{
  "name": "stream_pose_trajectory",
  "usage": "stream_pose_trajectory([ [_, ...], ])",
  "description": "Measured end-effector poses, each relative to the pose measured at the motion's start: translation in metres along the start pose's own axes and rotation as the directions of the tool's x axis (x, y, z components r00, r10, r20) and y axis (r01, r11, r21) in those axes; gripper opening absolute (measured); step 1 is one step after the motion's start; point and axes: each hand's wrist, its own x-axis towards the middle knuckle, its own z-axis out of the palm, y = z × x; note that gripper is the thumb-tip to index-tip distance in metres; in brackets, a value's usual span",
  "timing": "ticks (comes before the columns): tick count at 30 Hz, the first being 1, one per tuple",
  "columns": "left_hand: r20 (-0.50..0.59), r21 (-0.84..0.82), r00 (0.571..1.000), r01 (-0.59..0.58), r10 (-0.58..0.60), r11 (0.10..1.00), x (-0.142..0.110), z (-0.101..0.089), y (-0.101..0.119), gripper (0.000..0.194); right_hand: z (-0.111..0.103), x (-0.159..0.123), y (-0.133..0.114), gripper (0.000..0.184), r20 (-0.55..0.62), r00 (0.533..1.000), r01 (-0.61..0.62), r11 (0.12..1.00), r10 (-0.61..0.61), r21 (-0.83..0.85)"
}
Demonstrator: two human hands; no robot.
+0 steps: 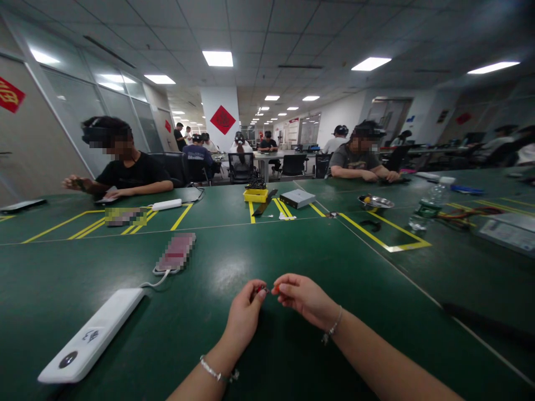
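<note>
Low over the green table (200, 334), my two hands face each other with their fingertips a small gap apart. My left hand (244, 313) is closed in a pinch on a small red piece (261, 289) that shows a bit of shiny metal at its end. Between the thumb and fingers of my right hand (308, 299) is a small orange piece (276, 289), mostly covered by the fingertips. Both pieces are too small to name, and I cannot tell whether they touch. Each wrist wears a silvery bracelet.
To the left lies a white power bank (94, 337), cabled to a phone (175, 253). Ahead are a yellow bin (256, 195), a grey box (297, 198) and a metal dish (376, 201). A plastic bottle (428, 206) stands right. Two people sit opposite.
</note>
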Motion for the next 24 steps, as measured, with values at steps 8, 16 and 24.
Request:
stream_pose_trajectory([
  [8,0.01,0.073,1.0,0.01,-0.011,0.997,-0.003,0.001,0.007,0.019,-0.001,0.004,0.004,0.023,-0.102,0.995,0.007,0.997,0.001,0.076],
  [16,-0.016,0.12,0.999,0.033,-0.031,0.992,-0.003,0.0,0.006,0.015,-0.003,0.006,0.006,0.027,-0.108,0.994,0.023,0.997,-0.015,0.077],
  [24,-0.116,0.211,0.992,-0.016,0.042,0.977,-0.003,0.003,0.01,0.011,0.003,0.008,0.015,0.025,-0.168,0.982,0.07,0.993,-0.086,-0.098],
])
